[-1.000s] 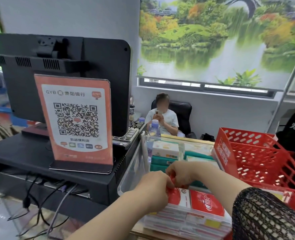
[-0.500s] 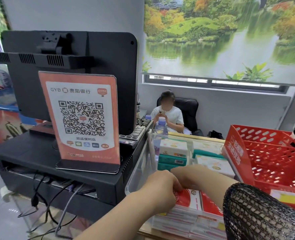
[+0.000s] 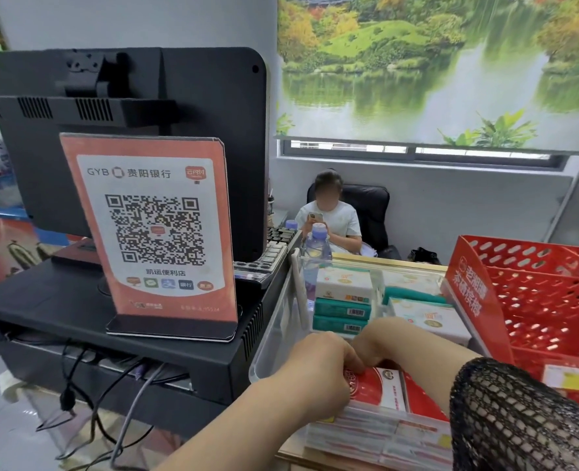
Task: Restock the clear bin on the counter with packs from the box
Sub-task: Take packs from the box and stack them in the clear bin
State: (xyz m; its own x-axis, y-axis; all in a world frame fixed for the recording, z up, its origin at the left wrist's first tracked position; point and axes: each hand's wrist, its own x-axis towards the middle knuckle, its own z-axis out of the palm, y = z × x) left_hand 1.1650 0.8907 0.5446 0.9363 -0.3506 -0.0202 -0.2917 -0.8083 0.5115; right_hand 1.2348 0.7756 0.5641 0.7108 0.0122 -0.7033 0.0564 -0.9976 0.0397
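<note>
— Where is the red pack (image 3: 379,389)?
— In the clear bin (image 3: 267,338)'s near end, atop a stack (image 3: 366,433).
— The hands?
— Left hand (image 3: 318,372) and right hand (image 3: 378,346) both pinch its far edge, fingers curled.

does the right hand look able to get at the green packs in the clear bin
Probably yes: the right hand is just short of the green packs, the clear bin is open-topped, and nothing lies between. It pinches a red pack, though.

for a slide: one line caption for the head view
The left hand and right hand hold a red pack at the clear bin's near end
</note>
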